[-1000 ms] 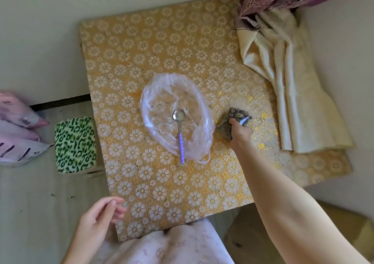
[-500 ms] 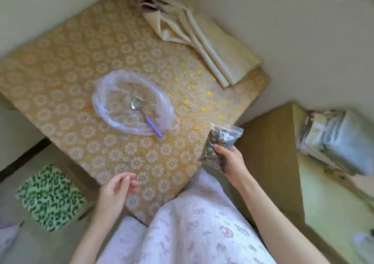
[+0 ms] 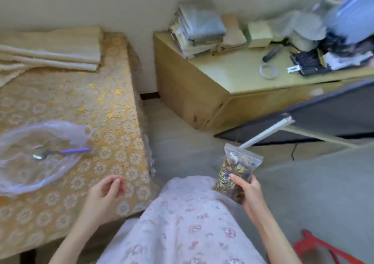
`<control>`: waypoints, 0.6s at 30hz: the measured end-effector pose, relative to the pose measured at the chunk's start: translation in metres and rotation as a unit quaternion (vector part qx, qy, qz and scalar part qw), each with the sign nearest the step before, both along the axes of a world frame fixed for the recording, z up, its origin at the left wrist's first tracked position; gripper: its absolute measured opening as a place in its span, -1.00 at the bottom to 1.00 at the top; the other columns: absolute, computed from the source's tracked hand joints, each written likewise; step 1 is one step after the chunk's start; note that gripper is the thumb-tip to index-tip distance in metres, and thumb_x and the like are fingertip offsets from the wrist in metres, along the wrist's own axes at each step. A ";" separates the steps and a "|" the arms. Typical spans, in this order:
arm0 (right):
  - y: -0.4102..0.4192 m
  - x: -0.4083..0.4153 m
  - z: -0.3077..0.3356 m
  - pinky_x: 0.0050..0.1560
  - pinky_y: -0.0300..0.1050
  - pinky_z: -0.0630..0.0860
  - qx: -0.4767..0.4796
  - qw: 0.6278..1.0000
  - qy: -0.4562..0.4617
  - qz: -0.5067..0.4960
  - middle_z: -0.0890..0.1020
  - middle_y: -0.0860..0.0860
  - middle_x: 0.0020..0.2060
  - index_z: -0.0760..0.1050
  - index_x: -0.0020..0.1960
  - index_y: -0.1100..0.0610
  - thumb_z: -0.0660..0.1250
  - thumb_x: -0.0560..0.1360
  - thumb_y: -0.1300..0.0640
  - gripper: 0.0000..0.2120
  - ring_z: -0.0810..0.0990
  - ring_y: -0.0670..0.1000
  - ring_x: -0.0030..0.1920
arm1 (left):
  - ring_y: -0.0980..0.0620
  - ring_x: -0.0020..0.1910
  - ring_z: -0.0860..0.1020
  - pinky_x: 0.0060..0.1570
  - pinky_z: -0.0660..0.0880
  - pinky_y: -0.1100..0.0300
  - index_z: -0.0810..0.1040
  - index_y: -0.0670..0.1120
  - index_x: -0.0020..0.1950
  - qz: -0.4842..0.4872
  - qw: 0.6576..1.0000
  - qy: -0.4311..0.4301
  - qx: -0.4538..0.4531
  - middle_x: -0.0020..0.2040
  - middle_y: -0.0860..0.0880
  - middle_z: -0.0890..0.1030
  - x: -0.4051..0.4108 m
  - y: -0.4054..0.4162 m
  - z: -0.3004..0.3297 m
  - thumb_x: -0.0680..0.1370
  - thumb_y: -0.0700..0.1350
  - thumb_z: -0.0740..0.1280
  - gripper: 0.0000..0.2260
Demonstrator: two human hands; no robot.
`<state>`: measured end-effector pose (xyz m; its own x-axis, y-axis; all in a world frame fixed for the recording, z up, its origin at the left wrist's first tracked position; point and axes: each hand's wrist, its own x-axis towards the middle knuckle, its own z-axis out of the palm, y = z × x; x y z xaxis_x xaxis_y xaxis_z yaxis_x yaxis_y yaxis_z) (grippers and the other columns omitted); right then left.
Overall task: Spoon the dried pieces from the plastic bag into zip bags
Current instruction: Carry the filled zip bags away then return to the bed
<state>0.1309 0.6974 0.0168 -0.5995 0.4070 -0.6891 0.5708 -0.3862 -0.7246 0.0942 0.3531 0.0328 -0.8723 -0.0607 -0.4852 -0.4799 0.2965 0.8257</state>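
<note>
Hands: right (image 3: pixel 248 191) grips filled zip bag (image 3: pixel 236 174), left (image 3: pixel 105 191) loosely curled, empty.

Low table on the left, wooden cabinet on the right, floor between.

On the gold flower-patterned table (image 3: pixel 113 110) lies a clear crumpled plastic bag (image 3: pixel 30 158) with a purple-handled metal spoon (image 3: pixel 58 152) in it; behind it lies a folded cream cloth (image 3: pixel 52 49). The right hand (image 3: pixel 248 191) holds a filled clear zip bag (image 3: pixel 236 170) over the floor, before the pale wooden cabinet (image 3: pixel 202 93).

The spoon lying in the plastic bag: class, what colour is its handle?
Purple, with a silver metal bowl. The spoon shows best in the head view, lying in the plastic bag.
</note>
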 end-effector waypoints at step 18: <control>0.173 0.262 0.003 0.01 -0.06 0.52 0.060 0.944 0.018 -0.323 0.70 0.01 -0.07 0.55 0.06 0.12 0.45 0.38 0.27 -0.73 0.65 0.01 -0.05 | 0.11 -0.39 0.56 -0.34 0.48 0.35 0.57 -0.12 -0.18 -0.372 0.926 0.065 0.017 -0.31 -0.12 0.63 0.046 0.351 0.004 0.58 -0.29 0.19 -0.78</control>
<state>0.3929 0.8703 0.0197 -0.2217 0.7690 -0.5996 0.2192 -0.5598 -0.7991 0.1405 0.7042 0.0367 -0.7185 0.5928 -0.3638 -0.0493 0.4783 0.8768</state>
